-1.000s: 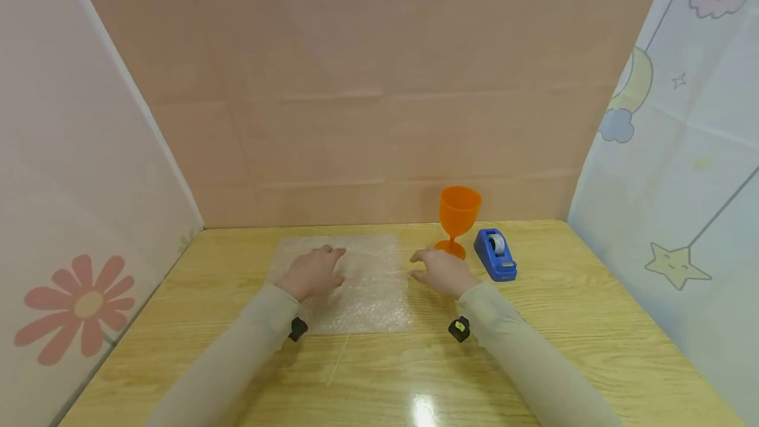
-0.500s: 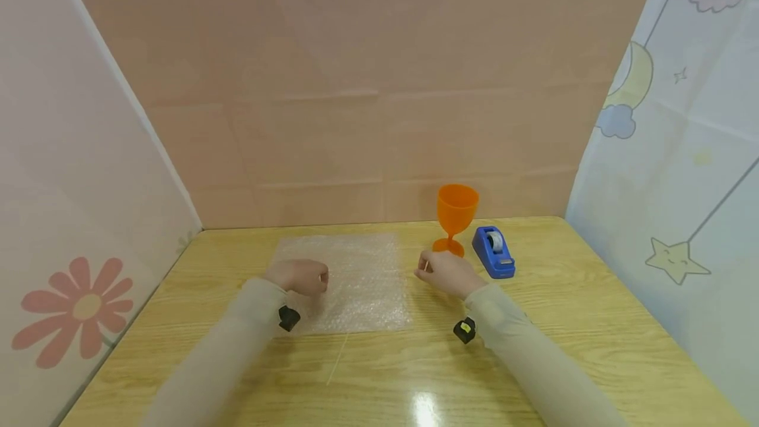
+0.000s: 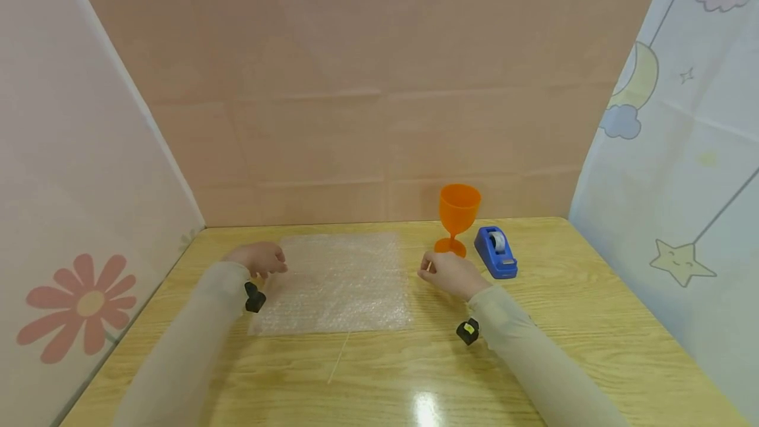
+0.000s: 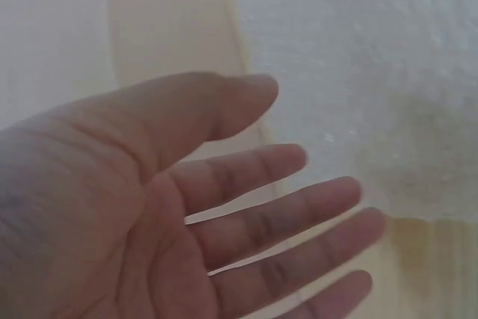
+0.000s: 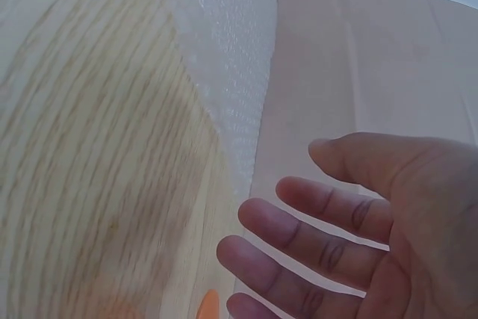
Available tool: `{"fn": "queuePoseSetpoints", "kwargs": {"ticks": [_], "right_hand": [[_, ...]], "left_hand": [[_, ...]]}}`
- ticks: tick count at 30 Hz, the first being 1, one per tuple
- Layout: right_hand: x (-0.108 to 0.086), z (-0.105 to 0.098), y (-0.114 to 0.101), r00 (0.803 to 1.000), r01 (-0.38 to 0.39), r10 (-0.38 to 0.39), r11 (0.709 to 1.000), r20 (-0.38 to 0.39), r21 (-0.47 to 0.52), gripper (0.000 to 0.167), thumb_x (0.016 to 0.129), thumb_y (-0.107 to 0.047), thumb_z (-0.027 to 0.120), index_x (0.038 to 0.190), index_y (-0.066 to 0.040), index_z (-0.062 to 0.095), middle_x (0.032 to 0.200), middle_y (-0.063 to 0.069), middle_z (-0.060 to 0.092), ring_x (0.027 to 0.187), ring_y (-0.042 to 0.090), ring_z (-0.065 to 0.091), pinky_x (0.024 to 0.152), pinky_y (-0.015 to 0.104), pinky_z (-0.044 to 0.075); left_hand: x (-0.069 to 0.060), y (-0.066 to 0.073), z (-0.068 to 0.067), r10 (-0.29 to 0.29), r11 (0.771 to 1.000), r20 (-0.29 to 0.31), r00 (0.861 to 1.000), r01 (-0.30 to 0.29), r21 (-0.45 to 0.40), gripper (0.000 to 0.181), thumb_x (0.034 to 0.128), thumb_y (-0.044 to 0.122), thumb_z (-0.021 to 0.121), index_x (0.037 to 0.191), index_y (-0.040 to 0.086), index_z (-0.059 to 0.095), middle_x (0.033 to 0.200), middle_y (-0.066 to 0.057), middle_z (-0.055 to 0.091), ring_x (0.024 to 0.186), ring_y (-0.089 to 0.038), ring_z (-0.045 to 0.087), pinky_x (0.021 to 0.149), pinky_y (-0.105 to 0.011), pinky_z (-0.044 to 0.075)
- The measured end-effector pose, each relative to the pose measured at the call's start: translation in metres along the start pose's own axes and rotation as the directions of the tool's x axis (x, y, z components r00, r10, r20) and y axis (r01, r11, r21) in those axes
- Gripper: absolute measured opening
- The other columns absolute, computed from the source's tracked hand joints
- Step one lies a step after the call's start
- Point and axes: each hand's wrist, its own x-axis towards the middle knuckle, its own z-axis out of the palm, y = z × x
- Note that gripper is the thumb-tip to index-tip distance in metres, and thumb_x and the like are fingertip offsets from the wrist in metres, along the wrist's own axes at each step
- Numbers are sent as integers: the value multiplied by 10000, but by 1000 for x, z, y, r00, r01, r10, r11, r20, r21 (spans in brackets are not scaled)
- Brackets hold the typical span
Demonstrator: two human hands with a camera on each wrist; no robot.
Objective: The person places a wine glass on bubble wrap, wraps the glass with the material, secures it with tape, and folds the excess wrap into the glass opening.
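Note:
A sheet of clear bubble wrap point(image 3: 344, 288) lies flat on the wooden table. Over its left edge is my left hand point(image 3: 257, 259); the left wrist view shows that hand point(image 4: 202, 207) with spread, relaxed fingers and nothing held. My right hand point(image 3: 450, 273) hovers to the right of the sheet, in front of the base of an orange goblet point(image 3: 459, 209). In the right wrist view the right hand point(image 5: 351, 222) has loosely bent fingers, thumb apart, and holds nothing. The goblet stands upright, its base partly hidden by the right hand.
A blue tape dispenser point(image 3: 495, 254) with a roll of tape stands right of the goblet. A thin pale strip point(image 3: 338, 358) lies in front of the bubble wrap. A pink-beige backdrop point(image 3: 379, 97) rises behind the table point(image 3: 569, 295), with printed cloth at both sides.
My left hand has moved left from over the middle of the bubble wrap to its left edge. The right hand has shifted only slightly right. The goblet, dispenser and sheet stay put.

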Motion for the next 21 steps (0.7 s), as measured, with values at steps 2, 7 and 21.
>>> {"fn": "queuePoseSetpoints", "kwargs": {"ticks": [2, 7, 21], "right_hand": [[0, 0, 1, 1000, -2, 2, 1000, 2, 1, 143, 934, -325, 633, 947, -183, 639, 823, -26, 637, 640, 132, 550, 580, 289, 462], [0, -1, 1, 1000, 6, -6, 1000, -7, 3, 143, 935, -322, 631, 949, -180, 641, 829, -22, 645, 648, 128, 559, 588, 296, 473], [-3, -9, 9, 999, 32, -31, 998, -12, 46, 127, 942, -277, 626, 935, -150, 644, 807, -9, 634, 670, 138, 558, 612, 294, 474]], "left_hand": [[3, -6, 3, -4, 1000, -30, 1000, 3, -15, 376, 975, 212, 553, 1258, -33, 517, 1083, -136, 587, 949, -302, 606, 797, -428, 523], [13, -18, 14, -20, 1000, -98, 995, 21, 5, 251, 942, 134, 598, 1156, 9, 558, 1004, -93, 571, 754, -217, 513, 653, -329, 457], [22, -25, 30, -73, 996, -136, 988, 79, 42, 249, 830, -38, 673, 1015, 45, 528, 887, -93, 553, 646, -214, 514, 546, -298, 434]]}}
